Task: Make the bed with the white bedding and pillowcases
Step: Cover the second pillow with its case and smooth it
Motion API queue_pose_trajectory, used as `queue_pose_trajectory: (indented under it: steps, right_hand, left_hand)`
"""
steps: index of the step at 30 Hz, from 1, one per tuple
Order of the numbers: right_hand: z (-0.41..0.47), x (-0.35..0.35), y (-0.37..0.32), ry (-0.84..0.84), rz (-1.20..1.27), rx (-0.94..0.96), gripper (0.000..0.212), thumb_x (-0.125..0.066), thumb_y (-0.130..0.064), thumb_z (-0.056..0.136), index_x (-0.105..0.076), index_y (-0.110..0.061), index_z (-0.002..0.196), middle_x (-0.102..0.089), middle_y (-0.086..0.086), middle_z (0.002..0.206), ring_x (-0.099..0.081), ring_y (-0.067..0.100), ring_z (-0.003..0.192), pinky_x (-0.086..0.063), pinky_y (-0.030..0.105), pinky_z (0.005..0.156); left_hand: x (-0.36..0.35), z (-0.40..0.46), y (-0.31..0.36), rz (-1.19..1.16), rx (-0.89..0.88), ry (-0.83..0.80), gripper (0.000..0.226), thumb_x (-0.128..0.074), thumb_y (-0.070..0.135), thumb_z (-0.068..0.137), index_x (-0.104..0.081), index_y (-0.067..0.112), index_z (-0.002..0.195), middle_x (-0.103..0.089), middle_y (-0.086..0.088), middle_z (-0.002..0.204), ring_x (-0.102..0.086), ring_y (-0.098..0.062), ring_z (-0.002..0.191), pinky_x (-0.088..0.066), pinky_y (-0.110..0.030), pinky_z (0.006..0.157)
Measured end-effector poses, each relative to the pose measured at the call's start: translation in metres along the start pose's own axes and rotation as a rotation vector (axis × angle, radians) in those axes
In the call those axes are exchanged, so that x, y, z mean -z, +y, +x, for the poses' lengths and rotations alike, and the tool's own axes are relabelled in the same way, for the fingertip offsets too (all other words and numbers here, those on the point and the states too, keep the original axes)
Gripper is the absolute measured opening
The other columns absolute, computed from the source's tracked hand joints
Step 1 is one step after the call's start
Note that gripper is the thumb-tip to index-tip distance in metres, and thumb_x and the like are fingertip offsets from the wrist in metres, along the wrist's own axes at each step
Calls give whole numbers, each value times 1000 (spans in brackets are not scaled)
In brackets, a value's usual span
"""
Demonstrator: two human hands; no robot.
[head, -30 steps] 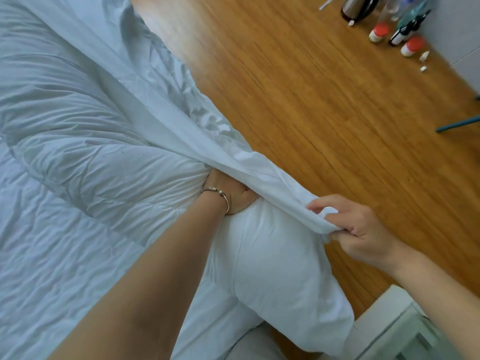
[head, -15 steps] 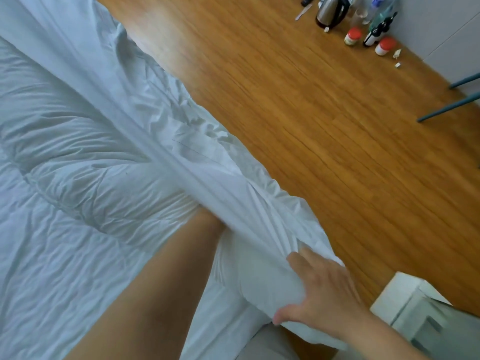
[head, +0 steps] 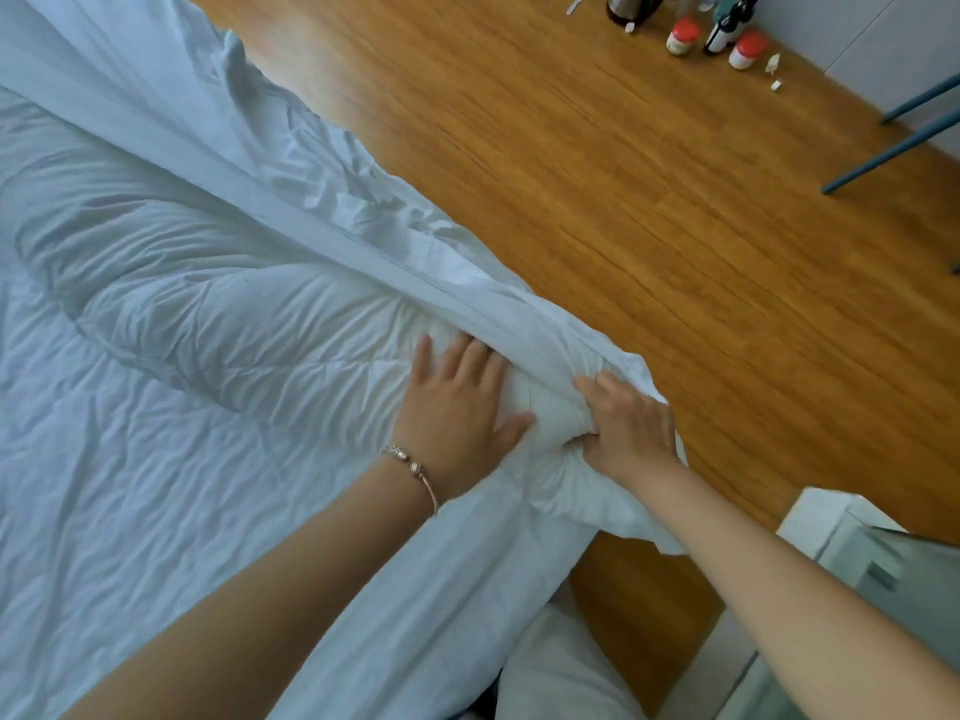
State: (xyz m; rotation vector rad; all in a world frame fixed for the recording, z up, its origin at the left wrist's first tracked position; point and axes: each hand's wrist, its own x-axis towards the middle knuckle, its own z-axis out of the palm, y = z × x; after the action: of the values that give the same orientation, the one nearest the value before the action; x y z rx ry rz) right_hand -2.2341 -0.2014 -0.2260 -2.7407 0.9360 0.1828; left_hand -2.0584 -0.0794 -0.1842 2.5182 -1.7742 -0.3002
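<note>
- Duvet [head: 197, 324] lies puffed and wrinkled across the bed, its corner bunched at the bed's edge beside the wooden floor [head: 649, 226]; a white duvet cover [head: 291, 215] runs as a long folded band over it toward that corner.
- Both look soft, light and limp: I judge they will sag, crease and slide over each other rather than hold any shape, so a pinch on loose cloth alone may slip off the filling.
- Best hold seems to be at the corner, taking cover and filling together in one fistful.
- Left hand [head: 457, 407], with a bracelet [head: 415, 472] at the wrist, rests flat with spread fingers on the duvet just beside the corner, pressing it down.
- Right hand [head: 631, 426] has its fingers curled into the gathered cloth of the corner, gripping the bunch of the cover.
- Bed edge runs just past the corner; part of the cover already hangs over it toward the floor, so cloth could slide off.
- Beyond the duvet's corner the floor is bare and roomy; jars and bottles [head: 717, 36] stand well away from it, near the wall.
- A white cabinet [head: 852, 553] stands close on the near side of the corner, limiting room there.
</note>
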Motion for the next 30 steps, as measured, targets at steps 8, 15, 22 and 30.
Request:
queue_pose_trajectory:
  steps: [8,15,22,30]
  right_hand:
    - [-15,11,-3,108,109,18,48,-81,-27,65,-47,-14,96,-41,-2,96,-49,24,79,-32,31,64]
    - [16,35,-19,294,78,74,31,-43,-41,94,-59,-16,86,-60,0,77,-55,26,75,-31,34,72]
    - [19,64,-22,318,871,-108,23,-49,-18,92,-49,-15,69,-39,-12,60,-38,-1,58,-29,13,56]
    - [-38,46,-45,20,480,14,26,-46,-36,96,-41,-25,73,-43,-9,56,-43,13,54,-31,31,52]
  left_hand:
    - [-22,-4,14,103,-62,-96,96,-83,48,58,-44,17,140,-47,-8,140,-35,-37,136,-18,-72,106]
    - [-28,4,13,119,-115,-59,93,-78,50,64,-39,19,143,-44,-5,142,-34,-33,136,-16,-70,108]
    - [-36,6,1,110,-146,-3,98,-80,52,61,-39,21,144,-43,-6,145,-42,-32,132,-23,-70,102]
    - [-30,10,-3,-4,-183,-152,21,-59,33,87,-59,23,106,-59,6,105,-50,-27,116,-35,-36,93]
